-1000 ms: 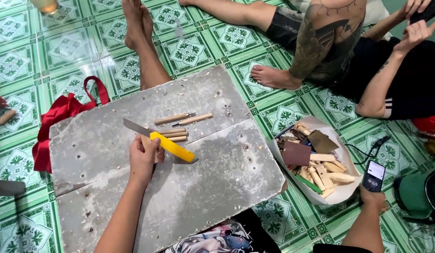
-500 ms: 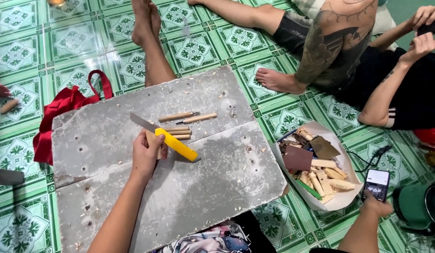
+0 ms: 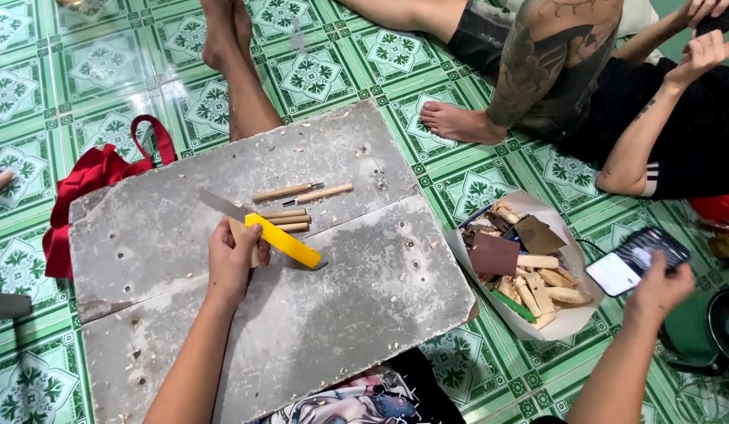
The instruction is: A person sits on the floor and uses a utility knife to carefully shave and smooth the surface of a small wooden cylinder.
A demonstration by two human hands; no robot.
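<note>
Left hand point(image 3: 237, 255) gripping small pale wooden block point(image 3: 240, 234) beside yellow-handled steel knife point(image 3: 280, 238); right hand point(image 3: 657, 287) holding black smartphone point(image 3: 636, 260); carving barely begun.

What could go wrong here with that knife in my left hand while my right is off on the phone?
The left hand grips the yellow-handled knife and a small wood piece alone, so a slip could cut the fingers. The right hand is on the phone, so attention may be split. Another person's bare foot lies near the grey board, close to any slip.
</note>
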